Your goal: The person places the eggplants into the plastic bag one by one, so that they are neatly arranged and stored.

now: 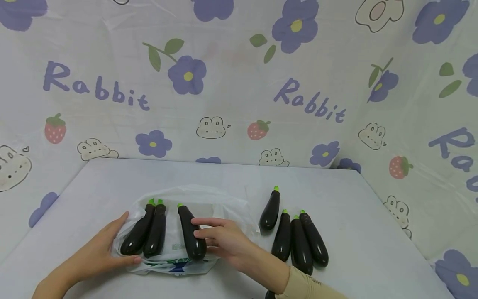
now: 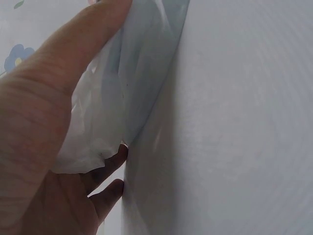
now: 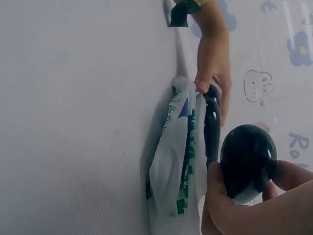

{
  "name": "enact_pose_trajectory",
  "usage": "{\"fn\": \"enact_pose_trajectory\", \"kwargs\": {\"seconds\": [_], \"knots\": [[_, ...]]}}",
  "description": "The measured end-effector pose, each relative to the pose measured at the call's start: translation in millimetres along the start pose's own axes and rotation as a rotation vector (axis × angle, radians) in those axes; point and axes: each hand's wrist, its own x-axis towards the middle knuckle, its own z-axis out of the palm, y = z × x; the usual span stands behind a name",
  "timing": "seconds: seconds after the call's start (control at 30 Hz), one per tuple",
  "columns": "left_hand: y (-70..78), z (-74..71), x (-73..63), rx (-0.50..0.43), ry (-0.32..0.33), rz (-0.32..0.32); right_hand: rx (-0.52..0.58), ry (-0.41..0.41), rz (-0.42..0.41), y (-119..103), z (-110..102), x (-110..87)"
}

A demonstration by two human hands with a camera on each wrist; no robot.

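A white plastic bag with green and blue print lies on the table, its mouth spread. Two dark eggplants with green stem ends sit side by side at its left. My left hand rests at the bag's left edge, thumb and fingers spread wide; in the left wrist view, the thumb lies along the plastic. Over the bag's middle, my right hand grips another eggplant from its right side, stem end pointing away. In the right wrist view its rounded end shows between thumb and fingers.
Right of the bag, several more eggplants lie close together on the white table. One eggplant sits a little farther back. Part of another dark piece shows under my right sleeve. A patterned cloth hangs behind the table.
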Motion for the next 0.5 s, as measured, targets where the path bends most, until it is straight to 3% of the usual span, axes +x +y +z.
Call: {"fn": "enact_pose_trajectory", "kwargs": {"seconds": [0.23,0.5], "knots": [[0.0,0.8,0.3,0.003,0.007,0.005,0.014,0.024,-0.002,5,8,13.6],[-2.5,1.9,0.0,-0.008,0.023,0.035,-0.016,-0.047,-0.002,12,12,28.7]]}}
